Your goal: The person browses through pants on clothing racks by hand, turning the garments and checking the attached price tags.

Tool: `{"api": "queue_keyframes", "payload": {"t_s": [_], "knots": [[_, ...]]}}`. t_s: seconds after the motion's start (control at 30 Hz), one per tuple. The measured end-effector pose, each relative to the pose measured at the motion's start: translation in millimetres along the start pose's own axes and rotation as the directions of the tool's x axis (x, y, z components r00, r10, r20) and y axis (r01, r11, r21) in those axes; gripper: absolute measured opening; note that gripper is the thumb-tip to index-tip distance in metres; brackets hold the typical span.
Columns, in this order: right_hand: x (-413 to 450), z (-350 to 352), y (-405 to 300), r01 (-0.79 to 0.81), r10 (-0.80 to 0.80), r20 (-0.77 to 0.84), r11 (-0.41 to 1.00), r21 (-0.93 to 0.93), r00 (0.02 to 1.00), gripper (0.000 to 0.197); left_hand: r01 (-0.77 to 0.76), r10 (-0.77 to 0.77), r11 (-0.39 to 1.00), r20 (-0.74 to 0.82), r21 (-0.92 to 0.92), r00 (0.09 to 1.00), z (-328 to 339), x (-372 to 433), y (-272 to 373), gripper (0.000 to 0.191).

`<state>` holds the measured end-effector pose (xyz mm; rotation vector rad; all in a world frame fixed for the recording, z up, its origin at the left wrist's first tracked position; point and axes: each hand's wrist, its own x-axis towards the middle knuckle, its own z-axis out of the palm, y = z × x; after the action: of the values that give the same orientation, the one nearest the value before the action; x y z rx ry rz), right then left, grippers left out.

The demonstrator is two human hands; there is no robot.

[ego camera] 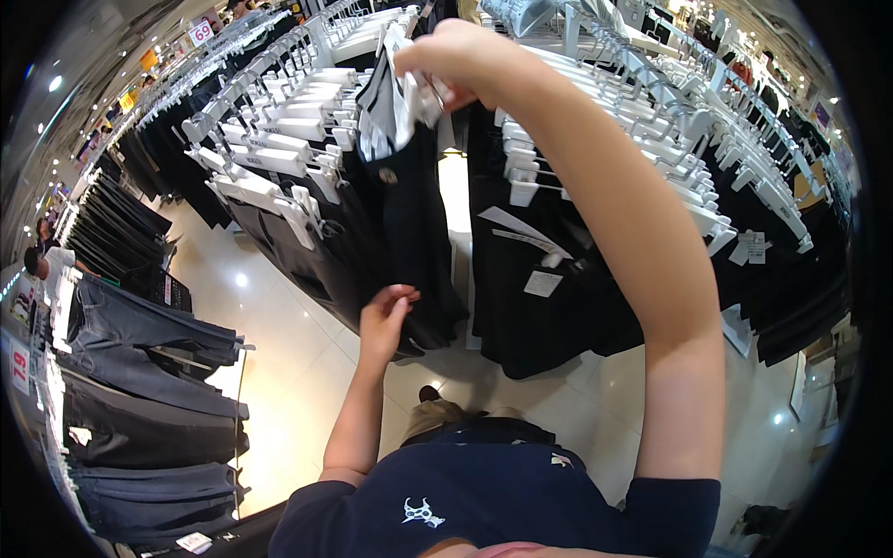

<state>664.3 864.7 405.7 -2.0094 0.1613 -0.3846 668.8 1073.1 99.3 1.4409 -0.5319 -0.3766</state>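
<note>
My right hand [453, 63] is raised at the top middle, its fingers closed around a white clip hanger [424, 104]. Dark trousers [411, 209] with a pale inner waistband hang below it, between two racks. Lower down, my left hand [389, 314] is in front of the hanging dark trousers, fingers curled loosely and thumb near the fingertips; nothing shows in it. Grey trousers [279, 244] on white hangers [268, 159] hang to the left. On the right, black garments [530, 328] with paper tags [543, 282] hang from more white hangers.
Metal rails [628, 63] packed with hangers run on both sides. Jeans [132, 335] hang on a rack at the far left, near a black crate [166, 286]. A person [56, 265] is beyond that rack. Pale floor tiles [307, 376] lie below, and a price sign [201, 33] stands at the upper left.
</note>
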Motion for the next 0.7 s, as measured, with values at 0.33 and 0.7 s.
{"api": "queue_keyframes", "payload": {"t_s": [0.33,0.7], "knots": [[-173.1,-63.9,25.8,0.081,-0.027,0.207,0.964,-0.254,0.978,0.03,-0.561,0.77,0.599,-0.22,0.571,0.599,14.7,-35.4,84.8,0.032],[-205.6,-114.9,54.2,0.239,-0.056,0.383,0.861,-0.449,0.922,0.033,-0.621,0.443,0.106,0.523,0.776,0.729,31.2,-1.5,215.1,0.044]]}}
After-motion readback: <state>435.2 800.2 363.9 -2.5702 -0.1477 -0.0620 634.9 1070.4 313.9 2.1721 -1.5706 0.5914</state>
